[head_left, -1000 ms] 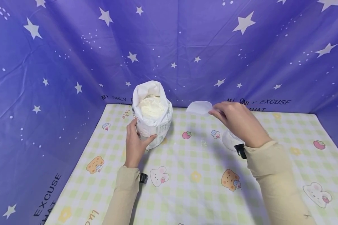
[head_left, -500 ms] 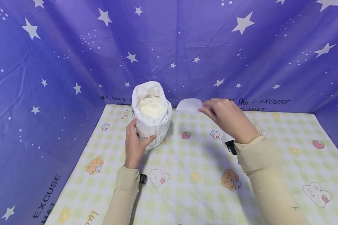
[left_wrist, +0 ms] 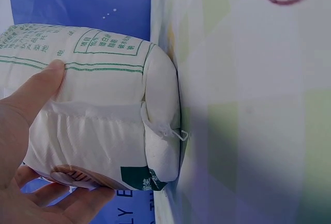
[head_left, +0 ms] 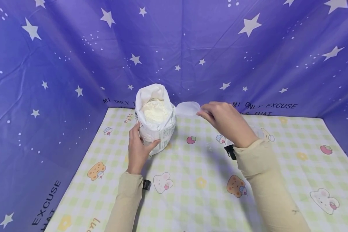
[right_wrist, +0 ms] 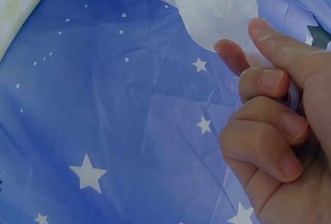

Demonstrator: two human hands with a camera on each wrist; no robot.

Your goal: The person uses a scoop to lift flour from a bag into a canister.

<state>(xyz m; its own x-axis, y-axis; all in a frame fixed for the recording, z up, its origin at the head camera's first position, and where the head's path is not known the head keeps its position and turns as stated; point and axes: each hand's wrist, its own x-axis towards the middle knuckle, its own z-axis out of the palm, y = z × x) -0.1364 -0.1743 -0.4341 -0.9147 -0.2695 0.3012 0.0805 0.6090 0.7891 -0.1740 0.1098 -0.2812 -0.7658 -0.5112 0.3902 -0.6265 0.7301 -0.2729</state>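
An opened white bag [head_left: 166,133] with green print stands near the back of the table, its mouth folded wide. Pale cream powder [head_left: 155,111] shows inside. My left hand [head_left: 139,146] grips the near side of the bag, thumb [left_wrist: 46,81] on one face and fingers curled under the other in the left wrist view. My right hand [head_left: 227,122] holds a translucent scoop [head_left: 188,109] by its handle, the bowl end overlapping the bag's right rim in the head view. A little powder [right_wrist: 221,4] clings to the scoop.
A clear round container [head_left: 258,132] is mostly hidden behind my right wrist. The table wears a green checked cloth [head_left: 185,206] with cartoon prints. Blue star-patterned curtains [head_left: 208,42] hang close behind the bag and along both sides.
My right hand has carried the scoop leftward, from right of the bag up to its rim. The left hand and the bag have stayed in place.
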